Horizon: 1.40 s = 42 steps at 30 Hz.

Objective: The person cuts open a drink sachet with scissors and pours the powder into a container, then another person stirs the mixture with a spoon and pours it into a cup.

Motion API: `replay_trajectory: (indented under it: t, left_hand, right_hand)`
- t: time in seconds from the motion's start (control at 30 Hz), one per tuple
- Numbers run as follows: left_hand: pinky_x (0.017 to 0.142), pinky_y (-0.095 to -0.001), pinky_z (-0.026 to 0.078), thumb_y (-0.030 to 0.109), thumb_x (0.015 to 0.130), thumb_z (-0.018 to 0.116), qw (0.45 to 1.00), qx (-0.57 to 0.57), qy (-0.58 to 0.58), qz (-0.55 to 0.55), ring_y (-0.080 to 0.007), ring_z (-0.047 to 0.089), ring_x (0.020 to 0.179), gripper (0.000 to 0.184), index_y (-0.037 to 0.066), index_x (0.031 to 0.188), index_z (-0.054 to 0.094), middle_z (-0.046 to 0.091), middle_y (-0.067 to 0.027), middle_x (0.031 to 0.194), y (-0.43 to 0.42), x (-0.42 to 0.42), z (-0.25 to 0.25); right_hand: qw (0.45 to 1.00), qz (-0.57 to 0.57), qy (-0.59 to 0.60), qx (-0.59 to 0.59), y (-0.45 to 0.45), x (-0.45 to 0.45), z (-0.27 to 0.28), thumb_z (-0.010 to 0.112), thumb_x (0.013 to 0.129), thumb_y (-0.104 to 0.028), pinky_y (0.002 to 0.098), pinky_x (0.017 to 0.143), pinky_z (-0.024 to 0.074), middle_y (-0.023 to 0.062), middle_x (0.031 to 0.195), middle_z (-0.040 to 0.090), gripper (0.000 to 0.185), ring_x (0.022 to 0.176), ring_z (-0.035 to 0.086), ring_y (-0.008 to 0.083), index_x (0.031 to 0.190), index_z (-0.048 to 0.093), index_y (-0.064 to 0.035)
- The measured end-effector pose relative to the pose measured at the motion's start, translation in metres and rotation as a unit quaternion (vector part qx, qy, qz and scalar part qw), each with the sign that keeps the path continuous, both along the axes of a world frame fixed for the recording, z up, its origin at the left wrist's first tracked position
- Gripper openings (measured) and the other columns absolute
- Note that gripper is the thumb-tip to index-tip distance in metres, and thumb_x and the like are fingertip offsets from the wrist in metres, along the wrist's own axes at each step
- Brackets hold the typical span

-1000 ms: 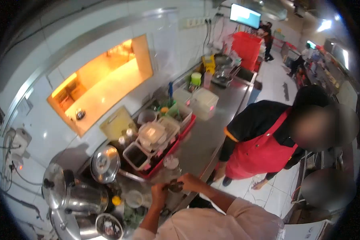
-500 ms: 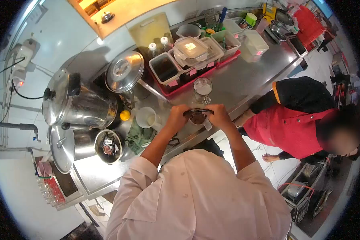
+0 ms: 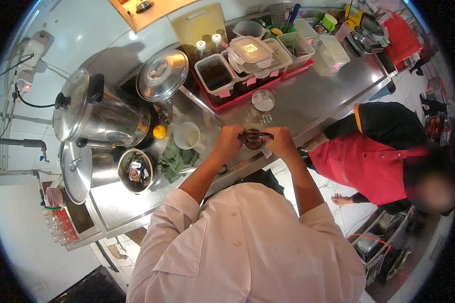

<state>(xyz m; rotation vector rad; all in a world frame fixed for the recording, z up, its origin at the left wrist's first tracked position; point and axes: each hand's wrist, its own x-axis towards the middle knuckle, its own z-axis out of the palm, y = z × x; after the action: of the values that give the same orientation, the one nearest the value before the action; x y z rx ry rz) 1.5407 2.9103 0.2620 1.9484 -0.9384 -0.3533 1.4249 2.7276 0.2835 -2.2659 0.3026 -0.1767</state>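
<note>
My left hand (image 3: 231, 139) and my right hand (image 3: 279, 139) are closed on the two ends of a small dark object (image 3: 256, 134), too small to name. Just below it, near the counter's front edge, is a round container with brown contents (image 3: 253, 143). Behind my hands stands a clear glass mug (image 3: 262, 103) with something pale in it. To the left of my left hand are a translucent plastic jug (image 3: 187, 136) and a green cloth (image 3: 174, 160).
A large steel pot (image 3: 117, 118), a bowl of packets (image 3: 137, 171) and a yellow fruit (image 3: 160, 132) stand at left. Food tubs (image 3: 216, 74) fill a red tray (image 3: 227, 103) behind. At right, a person in a red apron (image 3: 359, 159) leans near the counter.
Over the last second the view has swung down onto the counter and my hands. The hands have drawn slightly apart on the dark object, above the brown contents. The co-worker stays at the right.
</note>
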Motion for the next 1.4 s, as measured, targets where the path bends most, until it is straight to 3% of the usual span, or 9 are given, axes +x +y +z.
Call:
replay_trajectory:
  t: [0.3, 0.37, 0.43, 0.67, 0.97, 1.03, 1.17, 1.27, 1.4]
  left_hand:
    - [0.066, -0.039, 0.053, -0.005, 0.073, 0.068, 0.995, -0.097, -0.009, -0.015, -0.0353, 0.067, 0.074, 0.024, 0.001, 0.096, 0.072, 0.068, -0.0224, 0.088, 0.003, -0.006, 0.021]
    - [0.068, -0.039, 0.053, -0.005, 0.074, 0.068, 0.997, 0.036, 0.039, -0.049, -0.0349, 0.068, 0.076, 0.025, 0.0, 0.098, 0.072, 0.069, -0.0219, 0.09, 0.008, -0.002, 0.021]
    - [0.068, -0.0388, 0.053, -0.004, 0.074, 0.069, 0.999, 0.016, 0.024, -0.042, -0.035, 0.068, 0.076, 0.024, 0.0, 0.098, 0.072, 0.069, -0.0219, 0.091, 0.007, -0.002, 0.018]
    - [0.072, -0.0417, 0.053, -0.004, 0.07, 0.069, 0.999, -0.02, -0.045, -0.015, -0.0374, 0.066, 0.079, 0.026, 0.001, 0.095, 0.073, 0.068, -0.0209, 0.088, 0.007, -0.006, 0.009]
    - [0.074, -0.0428, 0.053, -0.006, 0.073, 0.066, 0.998, -0.068, -0.003, -0.004, -0.0388, 0.066, 0.083, 0.026, 0.001, 0.097, 0.072, 0.067, -0.0196, 0.089, 0.003, -0.017, 0.034]
    - [0.075, -0.0421, 0.053, -0.005, 0.073, 0.066, 0.999, -0.053, -0.001, -0.01, -0.0389, 0.065, 0.082, 0.026, 0.002, 0.097, 0.072, 0.067, -0.0195, 0.088, 0.004, -0.019, 0.035]
    - [0.075, -0.0417, 0.053, -0.004, 0.075, 0.065, 0.996, -0.078, -0.021, -0.022, -0.0385, 0.065, 0.082, 0.024, 0.003, 0.097, 0.072, 0.067, -0.0193, 0.088, 0.008, -0.018, 0.027]
    - [0.073, -0.0428, 0.052, -0.003, 0.072, 0.066, 0.996, -0.077, -0.025, -0.039, -0.0383, 0.064, 0.081, 0.027, 0.004, 0.097, 0.073, 0.066, -0.0192, 0.085, 0.011, -0.016, 0.02]
    - [0.072, -0.0435, 0.052, -0.001, 0.067, 0.069, 0.996, -0.078, -0.045, -0.017, -0.0377, 0.065, 0.081, 0.028, 0.006, 0.094, 0.074, 0.067, -0.0189, 0.088, 0.01, -0.013, 0.009]
  right_hand:
    - [0.997, -0.033, 0.02, 0.067, -0.005, -0.008, 0.034, 0.073, 0.077, 0.0, 0.0361, 0.071, 0.0532, 0.0184, 0.089, 0.071, 0.019, 0.081, 0.071, 0.0298, 0.095, 0.072, -0.0002]
    - [0.997, -0.028, 0.042, 0.061, -0.008, -0.01, 0.028, 0.073, 0.076, 0.001, 0.0348, 0.071, 0.053, 0.0179, 0.09, 0.072, 0.018, 0.081, 0.071, 0.028, 0.095, 0.072, 0.0001]
    - [0.998, -0.028, -0.058, 0.023, -0.008, -0.009, 0.019, 0.071, 0.076, 0.001, 0.0336, 0.069, 0.0525, 0.0172, 0.085, 0.071, 0.017, 0.077, 0.07, 0.0248, 0.093, 0.072, 0.0009]
    - [0.997, -0.052, -0.009, 0.054, -0.005, -0.013, 0.023, 0.07, 0.074, 0.002, 0.033, 0.066, 0.0513, 0.0147, 0.076, 0.07, 0.014, 0.069, 0.067, 0.021, 0.087, 0.072, 0.0019]
    - [0.987, -0.004, -0.017, 0.159, 0.011, -0.011, 0.029, 0.067, 0.076, 0.003, 0.036, 0.072, 0.0529, 0.0181, 0.09, 0.07, 0.019, 0.08, 0.069, 0.0253, 0.094, 0.072, 0.0026]
    - [0.998, -0.016, -0.057, 0.02, 0.004, -0.011, 0.022, 0.067, 0.077, 0.002, 0.0372, 0.076, 0.0531, 0.0198, 0.094, 0.07, 0.021, 0.085, 0.069, 0.0308, 0.098, 0.072, 0.0014]
    - [0.998, 0.031, -0.009, 0.062, 0.006, -0.013, 0.028, 0.07, 0.076, 0.001, 0.0318, 0.073, 0.0524, 0.0191, 0.093, 0.071, 0.022, 0.082, 0.07, 0.022, 0.097, 0.073, 0.0007]
    - [0.999, 0.009, -0.034, 0.008, 0.0, -0.017, 0.016, 0.068, 0.078, 0.0, 0.0371, 0.076, 0.0529, 0.02, 0.092, 0.07, 0.02, 0.085, 0.069, 0.0332, 0.097, 0.073, 0.0011]
    - [0.996, -0.028, -0.027, 0.08, 0.006, -0.016, 0.015, 0.068, 0.078, 0.001, 0.0347, 0.073, 0.0527, 0.0179, 0.089, 0.072, 0.021, 0.081, 0.07, 0.0243, 0.098, 0.072, 0.0014]
